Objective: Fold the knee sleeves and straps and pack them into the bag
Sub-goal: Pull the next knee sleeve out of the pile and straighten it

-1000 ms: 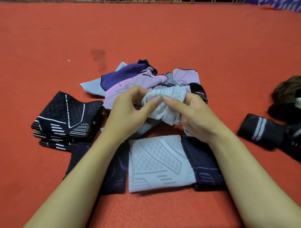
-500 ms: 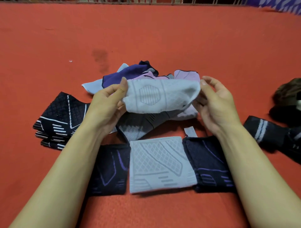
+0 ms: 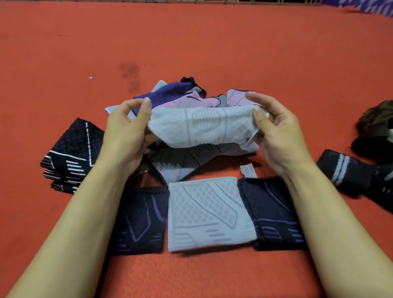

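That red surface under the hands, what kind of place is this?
Probably a carpeted floor indoors, used as a sorting spot, though I can't be sure. The red carpet spreads wide, a railing runs along its far edge, and folded sleeves lie in rows on it.

Both bare forearms reach forward from the lower corners and converge toward the middle. The left hand (image 3: 125, 131) is raised, palm turned inward, its thumb on top and its fingers curled beneath, forming a pinching grip. The right hand (image 3: 278, 136) mirrors it, palm facing the left, thumb pressed on top at its grip, index finger extended above and the other fingers curled behind. The two grips are level, well apart.
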Demonstrator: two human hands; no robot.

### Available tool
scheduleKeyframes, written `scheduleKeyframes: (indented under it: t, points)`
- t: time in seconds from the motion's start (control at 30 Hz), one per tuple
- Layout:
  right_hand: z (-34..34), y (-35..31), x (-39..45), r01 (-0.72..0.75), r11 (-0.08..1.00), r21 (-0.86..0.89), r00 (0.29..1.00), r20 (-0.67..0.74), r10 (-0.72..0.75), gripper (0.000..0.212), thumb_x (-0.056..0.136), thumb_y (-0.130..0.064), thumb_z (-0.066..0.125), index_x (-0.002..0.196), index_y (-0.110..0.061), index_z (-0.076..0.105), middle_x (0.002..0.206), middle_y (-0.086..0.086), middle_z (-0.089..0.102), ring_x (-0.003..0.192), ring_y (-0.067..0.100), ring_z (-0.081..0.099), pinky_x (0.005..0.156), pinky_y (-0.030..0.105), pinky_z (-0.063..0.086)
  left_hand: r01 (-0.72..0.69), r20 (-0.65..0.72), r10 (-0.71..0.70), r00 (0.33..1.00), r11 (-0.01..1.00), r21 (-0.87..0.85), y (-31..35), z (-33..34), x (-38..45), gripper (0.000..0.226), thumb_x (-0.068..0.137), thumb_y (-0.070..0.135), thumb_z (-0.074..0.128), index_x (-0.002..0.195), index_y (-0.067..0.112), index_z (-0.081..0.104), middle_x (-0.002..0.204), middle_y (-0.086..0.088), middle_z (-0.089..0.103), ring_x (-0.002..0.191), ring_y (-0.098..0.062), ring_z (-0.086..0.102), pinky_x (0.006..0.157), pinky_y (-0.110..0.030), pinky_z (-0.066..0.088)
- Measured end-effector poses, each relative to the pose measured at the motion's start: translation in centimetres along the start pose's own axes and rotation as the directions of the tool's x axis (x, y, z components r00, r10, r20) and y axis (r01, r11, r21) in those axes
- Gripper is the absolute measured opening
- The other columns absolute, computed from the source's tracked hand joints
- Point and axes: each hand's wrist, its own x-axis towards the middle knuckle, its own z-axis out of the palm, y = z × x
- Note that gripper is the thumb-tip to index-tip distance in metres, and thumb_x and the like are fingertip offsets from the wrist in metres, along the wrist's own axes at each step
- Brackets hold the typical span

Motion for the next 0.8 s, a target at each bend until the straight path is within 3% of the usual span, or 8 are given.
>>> scheduleKeyframes:
  t: [0.13, 0.23, 0.3, 0.4, 0.57, 0.63, 0.7, 0.8]
  points:
    - [0.1, 0.0, 0.2, -0.059, 0.994, 0.091, 0.997, -0.047, 0.064, 0.034, 0.103, 0.002, 0.050, 0.125, -0.017, 0.069, 0.115, -0.002, 0.070, 0.106, 0.012, 0.063, 0.104, 0.037, 0.050, 0.042, 0.315, -0.020, 0.949, 0.997, -0.065, 0.5, 0.3, -0.8, 0.029, 0.106, 0.030, 0.057, 0.129, 0.012, 0.060, 0.090, 0.005, 0.071, 0.085, -0.011, 0.070, 0.076, -0.026, 0.058]
    - [-0.3, -0.4, 0.3, -0.129, 0.961, 0.246, 0.988, -0.051, 0.146, 0.049, 0.100, 0.012, 0.049, 0.139, -0.017, 0.060, 0.120, 0.011, 0.069, 0.112, 0.023, 0.065, 0.108, 0.045, 0.051, -0.157, 0.492, 0.062, 0.869, 0.975, 0.155, 0.7, -0.1, -1.6, 0.041, 0.100, 0.025, 0.066, 0.140, 0.020, 0.056, 0.079, 0.011, 0.067, 0.084, -0.010, 0.064, 0.082, -0.021, 0.052]
    - [-0.4, -0.5, 0.2, -0.140, 0.965, 0.220, 0.986, -0.061, 0.157, 0.064, 0.097, 0.017, 0.046, 0.149, -0.022, 0.049, 0.119, 0.014, 0.070, 0.109, 0.023, 0.066, 0.104, 0.043, 0.053, -0.297, 0.488, 0.139, 0.862, 0.918, 0.262, 0.3, 0.2, -1.8, 0.043, 0.100, 0.013, 0.068, 0.141, 0.019, 0.055, 0.066, 0.016, 0.062, 0.071, -0.003, 0.058, 0.075, -0.015, 0.047]
    - [-0.4, 0.2, 0.1, -0.141, 0.988, -0.069, 0.984, -0.122, 0.132, 0.065, 0.096, 0.006, 0.051, 0.151, -0.028, 0.043, 0.115, 0.013, 0.073, 0.103, 0.018, 0.067, 0.100, 0.045, 0.054, -0.321, 0.396, 0.231, 0.889, 0.931, 0.176, 0.0, 0.4, -1.5, 0.039, 0.102, 0.007, 0.064, 0.140, 0.015, 0.056, 0.077, 0.011, 0.066, 0.071, -0.005, 0.055, 0.072, -0.018, 0.045]
    - [-0.4, 0.8, 0.0, -0.081, 0.915, -0.395, 0.996, -0.073, 0.056, 0.053, 0.091, -0.027, 0.049, 0.143, -0.034, 0.054, 0.140, -0.009, 0.063, 0.131, 0.012, 0.058, 0.113, 0.050, 0.045, -0.346, 0.379, 0.283, 0.881, 0.932, 0.109, 0.1, -0.1, -0.9, 0.022, 0.102, 0.005, 0.062, 0.121, 0.016, 0.065, 0.091, 0.011, 0.071, 0.077, -0.006, 0.056, 0.069, -0.023, 0.044]
    - [-0.5, 0.9, 0.0, -0.048, 0.923, -0.383, 0.997, -0.077, 0.020, 0.049, 0.094, -0.025, 0.048, 0.141, -0.036, 0.055, 0.127, 0.001, 0.069, 0.115, 0.010, 0.063, 0.105, 0.046, 0.050, -0.198, 0.452, 0.171, 0.876, 0.980, 0.013, 0.1, -0.6, -0.7, 0.016, 0.099, 0.012, 0.064, 0.111, 0.022, 0.068, 0.090, 0.005, 0.066, 0.077, -0.011, 0.049, 0.068, -0.027, 0.041]
    - [-0.5, 1.0, 0.1, -0.035, 0.948, -0.318, 0.996, -0.089, 0.006, 0.044, 0.094, -0.027, 0.051, 0.136, -0.040, 0.056, 0.110, 0.025, 0.066, 0.086, 0.019, 0.060, 0.082, 0.044, 0.051, -0.097, 0.456, 0.098, 0.885, 0.995, -0.026, 0.1, -0.9, -0.6, 0.011, 0.098, 0.018, 0.066, 0.106, 0.025, 0.068, 0.085, 0.006, 0.062, 0.077, -0.012, 0.048, 0.072, -0.030, 0.044]
    - [-0.7, 1.0, 0.1, -0.039, 0.957, -0.286, 0.992, -0.126, 0.003, 0.038, 0.096, -0.027, 0.057, 0.133, -0.034, 0.060, 0.087, 0.011, 0.072, 0.072, 0.016, 0.054, 0.071, 0.040, 0.048, -0.326, 0.299, 0.261, 0.918, 0.925, 0.194, 0.4, -1.2, -0.5, 0.009, 0.102, 0.015, 0.064, 0.102, 0.024, 0.065, 0.066, 0.009, 0.059, 0.060, -0.008, 0.048, 0.058, -0.027, 0.044]
